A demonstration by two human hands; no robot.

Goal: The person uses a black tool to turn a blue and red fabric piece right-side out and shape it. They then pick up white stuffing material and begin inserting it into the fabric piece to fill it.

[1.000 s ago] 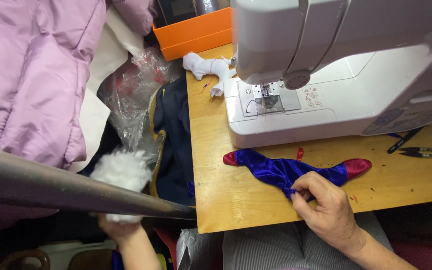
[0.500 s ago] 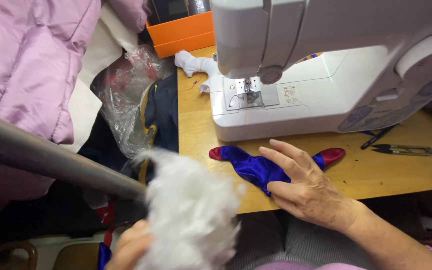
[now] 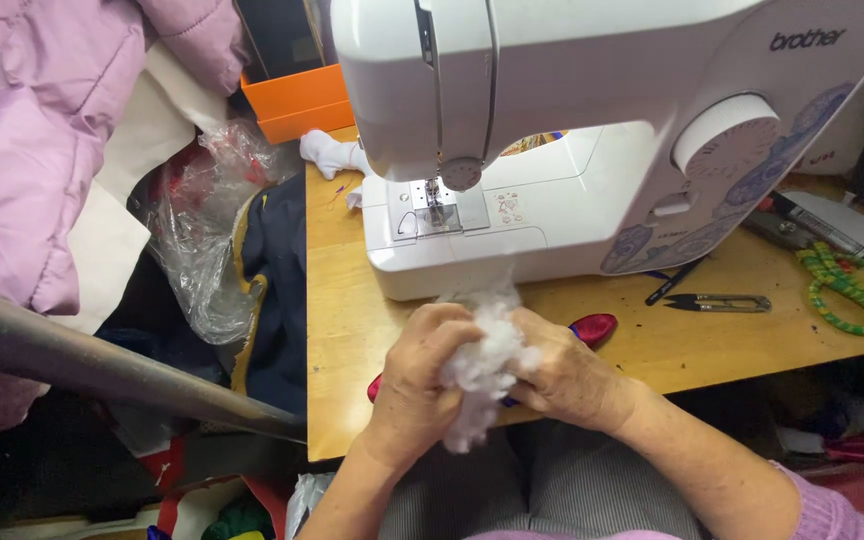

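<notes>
At frame centre, our left hand [image 3: 417, 375] and right hand [image 3: 567, 375] both grip white stuffing [image 3: 482, 360] over the red-tipped fabric piece [image 3: 594, 327].

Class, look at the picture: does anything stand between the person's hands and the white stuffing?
Nothing visible does: the left hand and right hand already grip the white stuffing between them, above the wooden table.

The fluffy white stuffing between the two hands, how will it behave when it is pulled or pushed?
The fluffy white stuffing probably compresses easily, since the left hand and right hand bunch it. Loose wisps suggest it tears apart readily. It looks very light.
</notes>
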